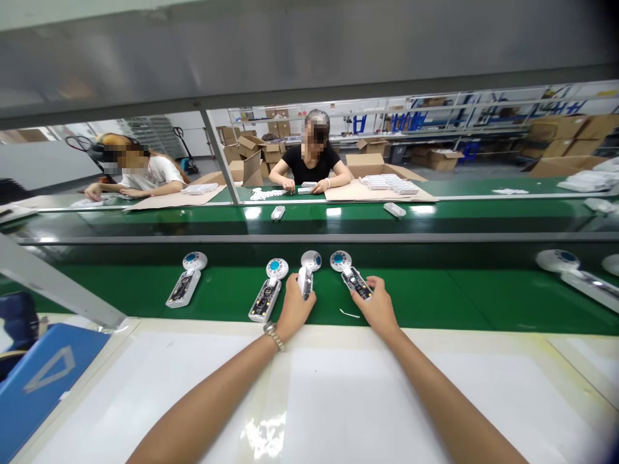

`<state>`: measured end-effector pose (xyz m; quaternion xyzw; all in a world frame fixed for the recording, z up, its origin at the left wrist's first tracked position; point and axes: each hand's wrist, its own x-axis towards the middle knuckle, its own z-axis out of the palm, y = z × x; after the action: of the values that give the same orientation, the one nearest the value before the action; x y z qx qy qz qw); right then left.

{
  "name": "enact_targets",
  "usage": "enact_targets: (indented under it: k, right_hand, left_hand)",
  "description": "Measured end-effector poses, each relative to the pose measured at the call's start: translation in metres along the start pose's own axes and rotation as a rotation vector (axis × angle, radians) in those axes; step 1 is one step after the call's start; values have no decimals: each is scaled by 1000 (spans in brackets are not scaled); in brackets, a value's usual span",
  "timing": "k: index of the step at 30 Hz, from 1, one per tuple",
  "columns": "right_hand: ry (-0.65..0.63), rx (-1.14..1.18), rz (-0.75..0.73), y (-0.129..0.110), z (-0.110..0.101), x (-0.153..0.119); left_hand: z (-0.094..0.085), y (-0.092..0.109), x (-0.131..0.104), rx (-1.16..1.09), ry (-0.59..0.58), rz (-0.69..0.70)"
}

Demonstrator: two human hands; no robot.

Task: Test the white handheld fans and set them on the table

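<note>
Over the green conveyor belt, my left hand is closed around a white handheld device with a round head, its body tilted on edge. My right hand grips the lower body of a second such device, thumb on one side and fingers on the other. Its open body shows a dark circuit board, and its round head has a blue centre. Just left of my left hand lies another open device. Below the right-hand device is a thin white strip.
Farther left on the belt lies one more device; a larger-looking one lies far right. A white-topped table borders the belt. Across the line, two people work beside cardboard and white parts. A metal shelf hangs overhead.
</note>
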<state>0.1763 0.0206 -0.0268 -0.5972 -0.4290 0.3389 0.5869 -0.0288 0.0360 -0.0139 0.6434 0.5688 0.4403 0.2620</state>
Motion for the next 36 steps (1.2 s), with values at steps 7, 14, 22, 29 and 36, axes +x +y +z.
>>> enact_targets:
  k: [7,14,22,29,36]
  right_hand:
    - [-124,629,193,-9,-22,9]
    - [-300,649,336,-21,-23,-9]
    - [-288,642,375,-20,-6,-24]
    - [-261,574,391,-24,-1,-31]
    - [-346,506,408,-23,2,-34]
  left_hand:
    - [-12,-14,20,-366,44,-326]
    - [-14,3,14,-786,-180,-466]
    - [-16,19,0,-1220,-555,-610]
    - [-22,27,-8,-1160,-905,-488]
    - [-10,23,-7,-1035,-613,-542]
